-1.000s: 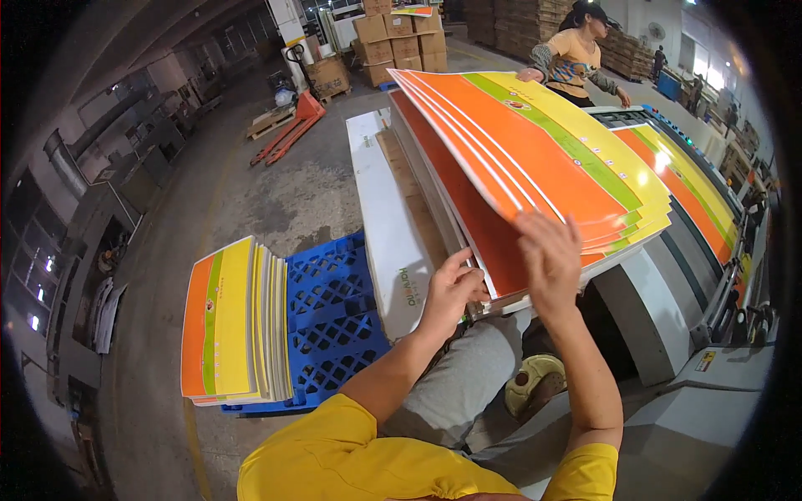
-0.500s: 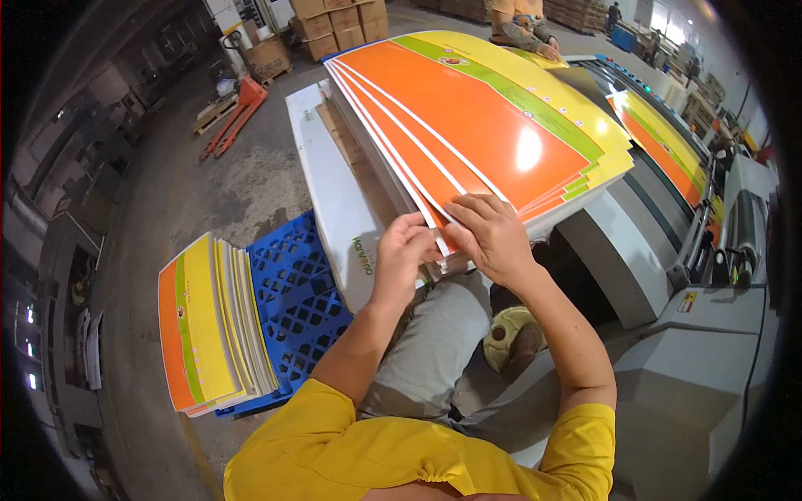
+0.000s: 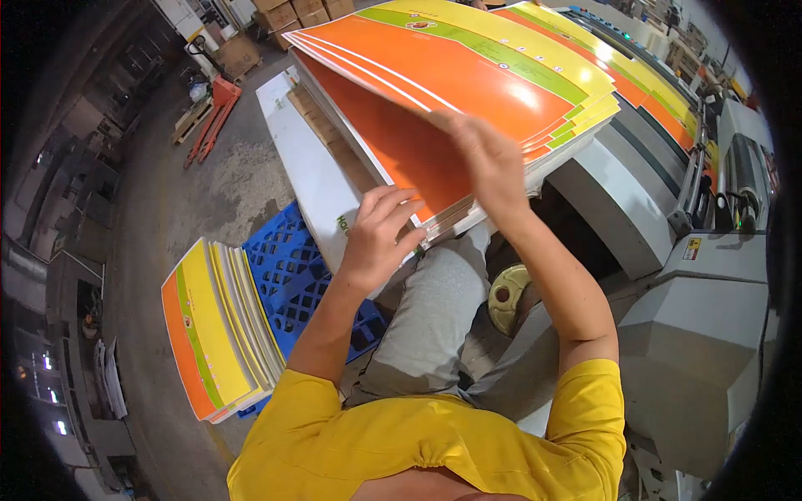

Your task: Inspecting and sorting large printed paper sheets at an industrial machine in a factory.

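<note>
A stack of large glossy printed sheets in orange, green and yellow lies in front of me. My right hand, slightly blurred, grips the near edge of several fanned top sheets and holds it raised. Beneath that edge shows the orange face of a lower sheet, shaded by the ones above. At the stack's near left corner is my left hand, its thumb and fingers apart and nothing between them. Its fingertips are close to the lower sheet's white border; whether they touch it I cannot tell.
Left of the stack is a long white board. A blue plastic pallet stands lower left, with a second pile of printed sheets beside it. A grey machine fills the right. Farther off are an orange pallet jack and cardboard boxes.
My right hand has lifted the near edge of the top sheets, uncovering an orange sheet below. My left hand has come away from the sheets' corner and opened. The whole view has shifted somewhat.
</note>
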A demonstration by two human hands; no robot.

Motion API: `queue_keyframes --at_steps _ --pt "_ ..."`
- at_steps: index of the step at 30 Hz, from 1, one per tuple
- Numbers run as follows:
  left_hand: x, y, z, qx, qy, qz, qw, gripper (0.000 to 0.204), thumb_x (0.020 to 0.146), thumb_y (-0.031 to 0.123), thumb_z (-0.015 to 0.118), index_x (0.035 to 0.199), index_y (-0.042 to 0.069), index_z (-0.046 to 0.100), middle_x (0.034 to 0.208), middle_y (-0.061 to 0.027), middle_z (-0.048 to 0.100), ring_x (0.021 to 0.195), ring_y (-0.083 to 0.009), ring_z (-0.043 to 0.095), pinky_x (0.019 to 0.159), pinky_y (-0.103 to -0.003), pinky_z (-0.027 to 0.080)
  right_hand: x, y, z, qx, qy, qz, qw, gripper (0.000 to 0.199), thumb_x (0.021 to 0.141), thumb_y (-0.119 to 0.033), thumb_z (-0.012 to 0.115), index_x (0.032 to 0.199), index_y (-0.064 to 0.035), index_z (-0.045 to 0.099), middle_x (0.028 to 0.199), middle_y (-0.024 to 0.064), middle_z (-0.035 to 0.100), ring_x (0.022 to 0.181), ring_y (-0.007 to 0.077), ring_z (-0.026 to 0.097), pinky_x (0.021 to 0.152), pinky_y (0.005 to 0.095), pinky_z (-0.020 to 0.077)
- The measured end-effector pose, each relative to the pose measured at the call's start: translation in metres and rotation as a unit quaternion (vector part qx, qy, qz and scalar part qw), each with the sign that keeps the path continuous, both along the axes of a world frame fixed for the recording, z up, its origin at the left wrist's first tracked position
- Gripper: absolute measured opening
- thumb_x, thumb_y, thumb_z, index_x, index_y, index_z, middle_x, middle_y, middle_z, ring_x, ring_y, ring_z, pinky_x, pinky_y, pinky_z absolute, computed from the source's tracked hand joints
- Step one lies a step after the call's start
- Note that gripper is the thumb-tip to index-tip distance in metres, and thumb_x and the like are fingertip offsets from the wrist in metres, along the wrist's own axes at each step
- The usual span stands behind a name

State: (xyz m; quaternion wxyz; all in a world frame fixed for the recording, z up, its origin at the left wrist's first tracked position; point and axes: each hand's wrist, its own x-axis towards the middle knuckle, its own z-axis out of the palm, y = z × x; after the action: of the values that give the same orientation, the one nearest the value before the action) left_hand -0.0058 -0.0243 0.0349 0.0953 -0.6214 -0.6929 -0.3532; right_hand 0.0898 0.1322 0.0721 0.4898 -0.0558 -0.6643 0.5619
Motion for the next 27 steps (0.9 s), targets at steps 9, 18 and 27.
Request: queue_keyframes --at_steps 9,18,27 --pt "-0.025 0.003 0.018 -0.031 0.053 -0.093 0.994 0.032 0.067 0.018 0.070 0.093 0.001 0.062 0.099 -0.0105 0.057 0.101 -0.0287 0.048 0.085 -0.037 0.041 0.005 0.002 -0.024 0.301 -0.112 -0.041 0.946 0.019 0.083 -0.018 0.057 0.090 -0.0034 0.066 0.084 0.0111 0.065 0.075 0.0265 0.059 0.066 0.0348 0.0466" --pt "-0.036 0.007 0.031 -0.072 0.058 -0.170 0.981 0.023 0.067 0.019 0.071 0.084 0.004 0.065 0.085 -0.0055 0.059 0.084 -0.0244 0.051 0.072 -0.034 0.044 0.015 0.012 -0.010 0.263 -0.156 -0.026 0.952 0.021 0.087 -0.016 0.055 0.096 0.0001 0.065 0.084 0.0121 0.065 0.077 0.0215 0.058 0.070 0.0304 0.0457" --pt "-0.028 0.010 0.032 0.014 0.021 -0.126 0.992 0.015 0.074 0.014 0.067 0.082 0.001 0.064 0.078 -0.0077 0.058 0.068 -0.0213 0.057 0.060 -0.031 0.047 0.012 0.012 -0.009 0.242 -0.149 -0.030 0.958 0.020 0.086 -0.014 0.056 0.094 0.0013 0.065 0.085 0.0123 0.065 0.079 0.0221 0.058 0.071 0.0308 0.0456"
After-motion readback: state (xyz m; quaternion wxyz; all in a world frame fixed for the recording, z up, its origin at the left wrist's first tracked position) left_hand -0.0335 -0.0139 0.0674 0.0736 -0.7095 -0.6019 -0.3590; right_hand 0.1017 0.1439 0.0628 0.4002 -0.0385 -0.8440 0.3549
